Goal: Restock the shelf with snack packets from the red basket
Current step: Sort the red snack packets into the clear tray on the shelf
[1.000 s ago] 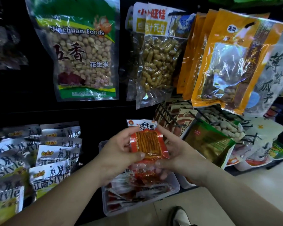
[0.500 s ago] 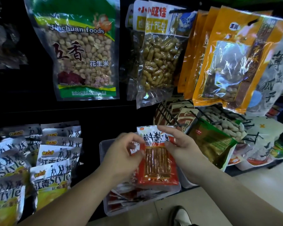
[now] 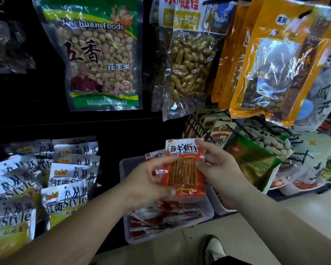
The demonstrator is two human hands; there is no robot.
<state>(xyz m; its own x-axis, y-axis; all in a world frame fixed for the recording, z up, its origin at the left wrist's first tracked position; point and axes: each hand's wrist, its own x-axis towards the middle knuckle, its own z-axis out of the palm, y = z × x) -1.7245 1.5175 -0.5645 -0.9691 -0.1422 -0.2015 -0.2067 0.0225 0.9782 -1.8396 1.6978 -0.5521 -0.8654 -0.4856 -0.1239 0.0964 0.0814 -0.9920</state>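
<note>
A red snack packet (image 3: 182,169) with a white printed top and brown strips showing through a window is held upright over a clear plastic tub (image 3: 208,213). My left hand (image 3: 147,182) grips its lower left side, thumb across the bottom edge. My right hand (image 3: 218,165) pinches its upper right corner between finger and thumb. More packets of the same red kind (image 3: 166,215) lie in the tub below. No red basket is in view.
Large bags of peanuts (image 3: 101,58) and orange bags (image 3: 271,62) hang above. White "Style" packets (image 3: 65,199) fill the shelf at left. Wire racks (image 3: 256,138) with green and nut bags stand to the right. A shoe (image 3: 212,247) is on the pale floor below.
The packet has been turned upright with its printed top now uppermost and brought to face the camera. My right hand shifted from under the packet to pinching its top corner.
</note>
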